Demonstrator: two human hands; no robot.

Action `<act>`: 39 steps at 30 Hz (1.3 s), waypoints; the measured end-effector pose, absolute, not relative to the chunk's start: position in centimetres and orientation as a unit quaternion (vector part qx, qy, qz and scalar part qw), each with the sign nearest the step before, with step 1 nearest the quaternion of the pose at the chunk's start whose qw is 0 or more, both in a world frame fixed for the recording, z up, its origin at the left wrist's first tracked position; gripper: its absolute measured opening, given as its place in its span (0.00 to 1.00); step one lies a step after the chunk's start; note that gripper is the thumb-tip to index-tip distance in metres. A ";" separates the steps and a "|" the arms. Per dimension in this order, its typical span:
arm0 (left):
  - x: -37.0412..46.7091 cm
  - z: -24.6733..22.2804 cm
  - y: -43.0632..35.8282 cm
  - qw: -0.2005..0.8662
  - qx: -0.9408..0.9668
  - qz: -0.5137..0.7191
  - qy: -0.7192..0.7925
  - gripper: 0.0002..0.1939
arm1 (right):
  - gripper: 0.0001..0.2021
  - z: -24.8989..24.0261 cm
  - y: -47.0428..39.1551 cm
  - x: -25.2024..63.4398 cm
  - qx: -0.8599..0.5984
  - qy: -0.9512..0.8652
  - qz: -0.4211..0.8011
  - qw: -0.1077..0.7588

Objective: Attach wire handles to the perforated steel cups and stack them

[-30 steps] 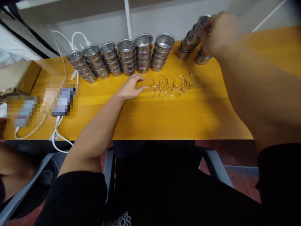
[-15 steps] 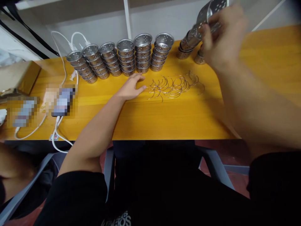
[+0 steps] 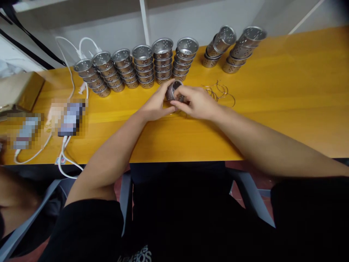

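Observation:
A small perforated metal cup (image 3: 172,89) is held between both hands above the yellow table (image 3: 286,105). My right hand (image 3: 197,103) grips it from the right, and my left hand (image 3: 155,105) touches it from the left. Thin curved wire handles (image 3: 220,91) lie on the table just right of my right hand; part of the pile is hidden under the hands. Two leaning stacks of cups (image 3: 234,47) stand at the back right.
Several stacks of perforated metal cups (image 3: 141,65) line the back of the table. White cables (image 3: 71,72) and blurred devices (image 3: 69,118) lie at the left, beside a cardboard box (image 3: 19,89). Another person's arm (image 3: 16,196) shows at the lower left.
My right hand lifted a cup off the back-right stack and carried it down to the middle of the table. My left hand rose from the table to meet the cup.

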State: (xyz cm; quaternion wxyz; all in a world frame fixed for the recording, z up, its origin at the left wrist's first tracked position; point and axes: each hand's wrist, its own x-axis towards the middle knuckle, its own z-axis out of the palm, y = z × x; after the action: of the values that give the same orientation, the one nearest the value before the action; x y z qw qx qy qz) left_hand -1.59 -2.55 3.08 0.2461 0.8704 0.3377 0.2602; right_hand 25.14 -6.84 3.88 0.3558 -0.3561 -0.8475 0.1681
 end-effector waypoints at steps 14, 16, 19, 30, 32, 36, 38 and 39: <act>-2.3 3.7 -2.0 0.200 0.870 0.266 0.363 0.51 | 0.26 3.2 -6.0 27.2 -0.354 -0.831 0.199 0.381; -2.3 3.8 -2.0 0.204 0.868 0.267 0.365 0.51 | 0.24 3.1 -5.8 27.5 -0.357 -0.826 0.201 0.387; -2.2 3.8 -2.1 0.207 0.868 0.269 0.362 0.50 | 0.22 2.9 -5.4 27.3 -0.347 -0.824 0.211 0.396; -2.3 3.5 -1.7 0.202 0.877 0.263 0.346 0.50 | 0.25 1.5 -4.5 27.1 -0.339 -0.793 0.261 0.434; -2.3 3.5 -1.6 0.207 0.876 0.257 0.352 0.50 | 0.25 1.3 -4.5 27.1 -0.340 -0.798 0.258 0.426; -2.7 3.3 -1.3 0.201 0.876 0.259 0.354 0.51 | 0.26 0.8 -4.2 27.1 -0.373 -0.782 0.215 0.450; -3.1 3.0 -1.0 0.194 0.872 0.264 0.363 0.53 | 0.27 0.4 -3.8 27.6 -0.386 -0.772 0.198 0.465; -3.3 2.9 -0.9 0.194 0.868 0.268 0.370 0.54 | 0.27 0.3 -3.6 27.9 -0.389 -0.773 0.192 0.463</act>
State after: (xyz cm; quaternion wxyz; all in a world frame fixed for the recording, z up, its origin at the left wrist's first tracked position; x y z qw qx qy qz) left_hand -3.32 -0.86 2.89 0.1938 0.8680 0.3702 0.2683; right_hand 27.93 -3.61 0.25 0.4627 -0.3889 -0.7731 0.1924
